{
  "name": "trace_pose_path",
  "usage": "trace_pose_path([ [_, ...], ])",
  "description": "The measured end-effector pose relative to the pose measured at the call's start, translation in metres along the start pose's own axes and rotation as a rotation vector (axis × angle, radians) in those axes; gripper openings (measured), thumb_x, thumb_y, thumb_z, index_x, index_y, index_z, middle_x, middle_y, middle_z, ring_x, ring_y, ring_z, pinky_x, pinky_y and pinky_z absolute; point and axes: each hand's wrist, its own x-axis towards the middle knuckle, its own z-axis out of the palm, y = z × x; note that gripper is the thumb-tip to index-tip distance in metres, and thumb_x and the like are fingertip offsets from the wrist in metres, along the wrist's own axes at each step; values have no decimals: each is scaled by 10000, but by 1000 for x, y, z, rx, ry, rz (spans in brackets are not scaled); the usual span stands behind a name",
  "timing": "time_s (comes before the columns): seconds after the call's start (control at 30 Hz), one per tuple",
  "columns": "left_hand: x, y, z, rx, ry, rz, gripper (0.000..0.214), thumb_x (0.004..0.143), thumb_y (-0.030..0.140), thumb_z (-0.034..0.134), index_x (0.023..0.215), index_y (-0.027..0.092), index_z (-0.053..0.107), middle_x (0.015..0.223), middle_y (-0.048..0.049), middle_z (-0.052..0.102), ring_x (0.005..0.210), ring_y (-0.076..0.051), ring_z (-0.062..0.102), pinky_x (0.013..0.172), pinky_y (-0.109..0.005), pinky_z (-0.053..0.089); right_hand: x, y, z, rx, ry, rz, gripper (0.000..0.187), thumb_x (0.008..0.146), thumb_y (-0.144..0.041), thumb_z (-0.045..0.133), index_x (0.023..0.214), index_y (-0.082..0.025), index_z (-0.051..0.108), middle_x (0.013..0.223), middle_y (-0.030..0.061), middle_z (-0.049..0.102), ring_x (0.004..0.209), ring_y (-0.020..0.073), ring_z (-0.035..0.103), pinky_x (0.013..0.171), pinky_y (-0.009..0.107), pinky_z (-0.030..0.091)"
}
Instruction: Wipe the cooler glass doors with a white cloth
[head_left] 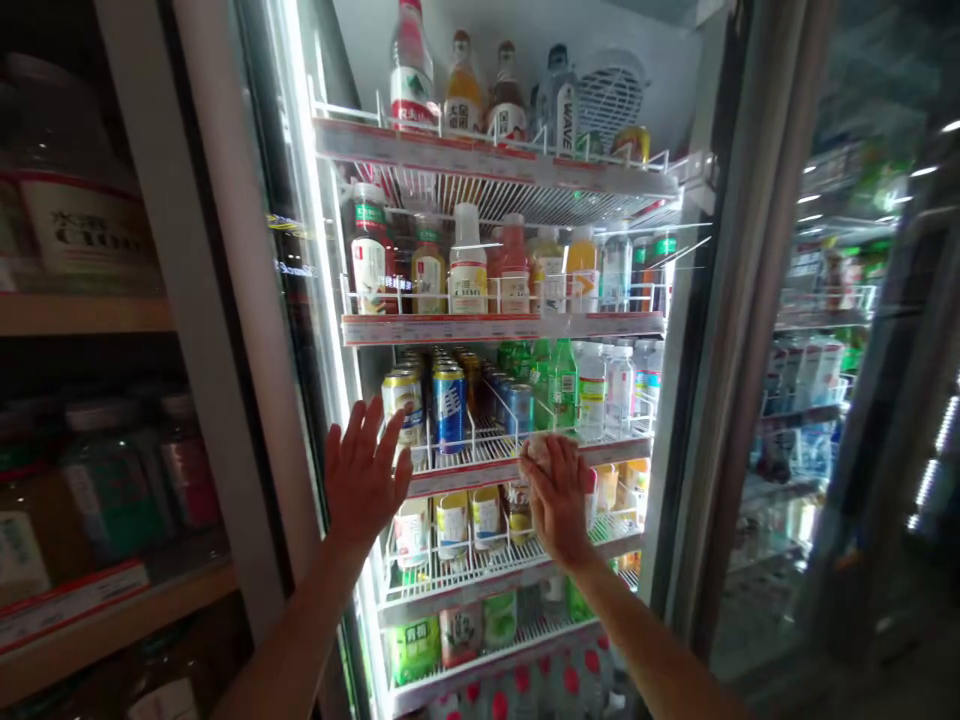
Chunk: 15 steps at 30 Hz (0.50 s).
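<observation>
My left hand (366, 475) is raised with its fingers spread, holding nothing, in front of the left side of the lit drinks fridge. Behind its fingertips stands a yellow-topped can (403, 395), with a blue can (448, 410) just to the right. Over the front edge of the third shelf, my right hand (556, 495) presses a crumpled pale cloth (536, 452) under its fingers. The cloth is partly hidden by the hand. Close above it are a green bottle (562, 385) and small blue cans (519, 408).
White wire shelves with a label strip (487, 328) carry bottles and cans. The fridge's glass door (810, 450) stands on the right, with reflections. At left, a dark wooden shelf (82, 315) holds more bottles beside the frame post (187, 250).
</observation>
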Motion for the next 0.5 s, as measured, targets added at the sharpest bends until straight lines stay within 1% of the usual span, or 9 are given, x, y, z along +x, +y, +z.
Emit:
trace_pose_path([
  [0.03,0,0,0,-2,5,1,662,832,249,525,1425,295,233,1500,-10,223,1370,-220,259,1133,-412,193,1,8,-4,-25,-6,5,417,855,-163,421,1241,-288,518,1457,83,312,1349,294,271,1043,546,262],
  [0.07,0,0,0,-6,11,1,660,832,247,526,1424,297,237,1497,-12,231,1368,-220,262,1133,-410,194,3,22,-11,-50,2,50,387,859,-181,422,1214,-276,542,1436,94,345,1334,296,300,1028,547,279],
  [0.17,0,1,1,-30,15,-5,643,834,244,526,1417,300,260,1482,-29,276,1365,-218,264,1136,-400,184,15,80,-32,-120,172,327,368,850,-218,418,1186,-199,566,1335,166,447,1230,321,426,939,553,365],
  [0.23,-1,1,1,-44,4,-15,618,840,249,517,1410,293,283,1472,-41,304,1367,-215,257,1137,-395,171,26,102,-39,-135,266,450,411,839,-219,403,1220,-141,537,1318,211,447,1196,338,449,910,566,380],
  [0.27,-1,2,1,-45,-6,-23,597,845,256,508,1403,287,301,1468,-45,316,1369,-213,255,1137,-396,168,31,101,-38,-127,273,450,424,837,-220,401,1231,-130,527,1333,219,427,1207,342,436,918,569,374],
  [0.33,-1,3,0,-39,-35,-44,536,859,280,479,1380,272,351,1459,-53,339,1372,-207,250,1133,-403,168,34,77,-30,-88,200,350,414,846,-225,405,1234,-158,532,1396,193,366,1274,332,370,963,561,346],
  [0.43,-1,5,-2,-33,-96,-76,458,882,321,419,1332,238,422,1441,-68,376,1378,-199,237,1130,-416,169,27,20,-17,-10,-21,74,368,856,-222,435,1196,-249,574,1447,99,330,1354,292,270,1035,534,286],
  [0.47,-1,5,-2,-38,-121,-85,449,889,331,397,1325,229,429,1437,-72,383,1381,-197,229,1132,-421,161,23,9,-15,9,-99,-12,362,857,-223,441,1186,-275,583,1450,71,332,1364,282,255,1052,535,260],
  [0.5,-1,5,-2,-46,-146,-91,449,895,343,375,1324,222,428,1437,-75,384,1385,-195,218,1134,-425,151,20,6,-16,20,-150,-73,358,855,-227,447,1176,-292,591,1449,52,338,1362,278,262,1061,538,239],
])
